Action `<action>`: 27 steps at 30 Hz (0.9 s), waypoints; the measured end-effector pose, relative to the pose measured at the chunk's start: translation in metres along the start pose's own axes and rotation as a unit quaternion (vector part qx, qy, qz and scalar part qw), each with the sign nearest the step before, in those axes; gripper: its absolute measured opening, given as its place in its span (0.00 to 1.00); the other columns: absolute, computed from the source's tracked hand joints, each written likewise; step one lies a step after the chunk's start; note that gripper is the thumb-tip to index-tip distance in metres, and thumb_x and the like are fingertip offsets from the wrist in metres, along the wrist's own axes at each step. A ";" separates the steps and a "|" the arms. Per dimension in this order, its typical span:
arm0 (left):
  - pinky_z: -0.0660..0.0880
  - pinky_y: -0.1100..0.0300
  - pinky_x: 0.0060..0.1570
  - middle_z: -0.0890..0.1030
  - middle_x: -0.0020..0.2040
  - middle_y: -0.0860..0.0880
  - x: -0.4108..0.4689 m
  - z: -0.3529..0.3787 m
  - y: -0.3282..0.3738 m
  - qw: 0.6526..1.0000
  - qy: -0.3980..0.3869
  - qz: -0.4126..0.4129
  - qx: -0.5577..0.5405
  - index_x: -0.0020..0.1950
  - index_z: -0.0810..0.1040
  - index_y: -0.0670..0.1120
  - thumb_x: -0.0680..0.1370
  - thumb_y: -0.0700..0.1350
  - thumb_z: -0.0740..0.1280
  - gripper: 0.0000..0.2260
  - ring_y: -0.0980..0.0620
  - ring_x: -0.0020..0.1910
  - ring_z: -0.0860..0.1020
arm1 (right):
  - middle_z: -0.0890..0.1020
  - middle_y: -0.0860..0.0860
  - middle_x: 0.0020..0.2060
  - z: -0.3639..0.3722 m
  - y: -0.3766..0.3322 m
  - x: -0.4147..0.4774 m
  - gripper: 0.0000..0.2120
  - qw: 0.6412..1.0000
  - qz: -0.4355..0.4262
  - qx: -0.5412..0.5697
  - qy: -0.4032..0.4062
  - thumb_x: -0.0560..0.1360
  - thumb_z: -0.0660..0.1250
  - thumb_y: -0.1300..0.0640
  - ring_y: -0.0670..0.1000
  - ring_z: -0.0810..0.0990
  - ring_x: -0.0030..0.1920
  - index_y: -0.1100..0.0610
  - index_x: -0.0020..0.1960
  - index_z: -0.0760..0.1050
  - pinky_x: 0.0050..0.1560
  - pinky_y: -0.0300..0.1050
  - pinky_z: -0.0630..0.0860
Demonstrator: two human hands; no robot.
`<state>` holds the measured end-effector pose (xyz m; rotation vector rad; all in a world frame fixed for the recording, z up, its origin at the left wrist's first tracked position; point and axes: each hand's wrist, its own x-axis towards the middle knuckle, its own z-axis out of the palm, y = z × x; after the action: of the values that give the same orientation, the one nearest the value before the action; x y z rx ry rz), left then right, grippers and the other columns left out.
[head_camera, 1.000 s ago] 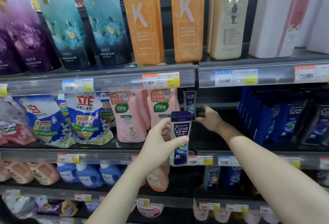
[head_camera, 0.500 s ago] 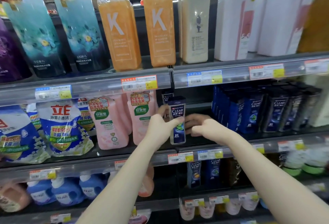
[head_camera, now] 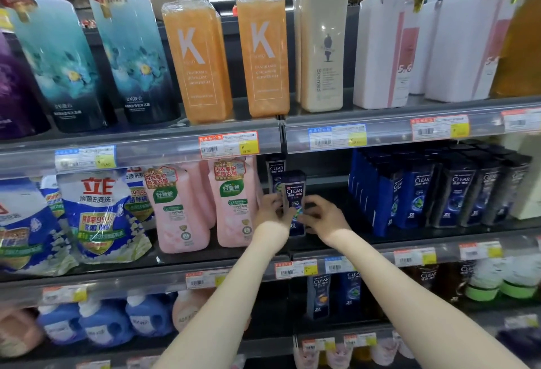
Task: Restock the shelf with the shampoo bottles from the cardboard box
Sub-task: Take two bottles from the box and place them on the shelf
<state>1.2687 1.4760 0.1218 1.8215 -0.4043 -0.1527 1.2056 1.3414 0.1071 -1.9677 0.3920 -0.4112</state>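
left hand (head_camera: 270,210) and right hand (head_camera: 322,216) are gripping upright dark blue plastic shampoo bottle (head_camera: 294,193) between them, at grey shelf's (head_camera: 371,254) left end.

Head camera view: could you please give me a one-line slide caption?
Left hand and right hand hold a CLEAR shampoo bottle upright at the middle shelf, beside pink containers.

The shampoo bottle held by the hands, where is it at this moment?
Head view, centre: the shampoo bottle is upright at the middle shelf, between the left hand and right hand, just right of the pink bottles.
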 end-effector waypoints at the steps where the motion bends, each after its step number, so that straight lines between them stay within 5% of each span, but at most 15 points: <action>1: 0.78 0.55 0.62 0.83 0.63 0.45 -0.002 0.003 -0.005 1.000 0.019 -0.003 0.013 0.67 0.75 0.44 0.81 0.37 0.70 0.15 0.45 0.65 0.81 | 0.85 0.48 0.50 0.002 0.001 0.003 0.16 1.000 -0.008 -0.004 0.005 0.76 0.74 0.56 0.49 0.84 0.51 0.47 0.62 0.76 0.53 0.53 0.84; 4: 0.76 0.58 0.59 0.83 0.63 0.46 -0.008 0.009 -0.013 0.997 0.036 0.002 0.063 0.74 0.73 0.48 0.83 0.38 0.65 0.19 0.44 0.64 0.82 | 0.85 0.45 0.48 0.009 0.003 0.009 0.16 0.999 -0.030 -0.004 0.012 0.77 0.73 0.56 0.47 0.85 0.50 0.44 0.61 0.75 0.54 0.54 0.84; 9: 0.63 0.77 0.52 0.75 0.74 0.49 -0.010 0.017 -0.011 0.997 0.040 0.007 0.070 0.82 0.64 0.49 0.85 0.34 0.59 0.25 0.49 0.71 0.75 | 0.86 0.43 0.46 0.020 0.008 0.021 0.16 0.998 -0.060 0.006 0.022 0.77 0.73 0.55 0.43 0.85 0.48 0.41 0.60 0.75 0.56 0.52 0.83; 14: 0.72 0.60 0.62 0.77 0.71 0.48 -0.002 0.024 -0.017 0.998 0.049 -0.019 0.031 0.77 0.70 0.50 0.84 0.35 0.59 0.22 0.45 0.70 0.77 | 0.86 0.46 0.48 0.026 0.006 0.033 0.17 0.997 -0.068 0.018 0.020 0.77 0.72 0.58 0.43 0.84 0.50 0.44 0.63 0.76 0.56 0.51 0.82; 19: 0.69 0.52 0.75 0.70 0.80 0.51 0.011 0.024 -0.027 0.998 0.036 -0.041 0.025 0.82 0.64 0.53 0.84 0.39 0.58 0.26 0.46 0.76 0.71 | 0.85 0.50 0.50 0.032 0.008 0.048 0.21 0.997 -0.066 -0.020 0.031 0.77 0.72 0.59 0.46 0.84 0.50 0.49 0.69 0.75 0.55 0.46 0.82; 27: 0.64 0.55 0.77 0.64 0.83 0.50 0.021 0.026 -0.034 0.998 0.032 -0.046 0.021 0.84 0.60 0.52 0.84 0.39 0.57 0.28 0.47 0.79 0.67 | 0.83 0.46 0.47 0.037 0.016 0.056 0.16 0.996 -0.057 -0.022 0.065 0.76 0.73 0.59 0.36 0.80 0.43 0.53 0.64 0.77 0.37 0.25 0.74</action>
<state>1.2870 1.4534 0.0841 1.8824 -0.2815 -0.1498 1.2712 1.3397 0.0842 -2.0185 0.3746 -0.6095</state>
